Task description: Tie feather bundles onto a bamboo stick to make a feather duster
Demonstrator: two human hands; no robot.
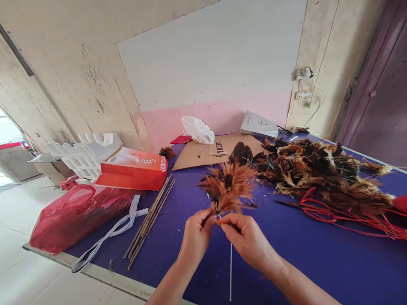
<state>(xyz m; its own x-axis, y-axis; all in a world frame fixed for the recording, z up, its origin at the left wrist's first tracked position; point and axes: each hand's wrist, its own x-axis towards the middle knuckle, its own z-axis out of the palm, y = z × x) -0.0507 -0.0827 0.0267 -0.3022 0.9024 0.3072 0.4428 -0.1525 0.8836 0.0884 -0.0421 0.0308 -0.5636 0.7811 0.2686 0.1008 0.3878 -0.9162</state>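
Note:
A bunch of brown and black feathers point(230, 186) fans out upward above the blue table, gathered at its base. My left hand point(199, 231) is closed around that base, thumb and fingers pinched together. Right beside it, my right hand point(249, 239) is closed in a pinch close under the feathers. A small reddish and whitish bit shows between the two hands, too small to name. Whatever the right fingertips hold is hidden. To the right, a large pile of similar feathers point(318, 169) lies on the table, with red cord point(330, 216) in loops in front of it.
Several thin sticks point(152, 220) lie left of my hands, beside a white strap point(117, 228), a red plastic bag point(79, 216) and an orange-red paper bag point(133, 173). Flattened cardboard point(193, 156) and a white plastic bag point(197, 129) lie toward the wall. The blue table point(286, 262) has a white line.

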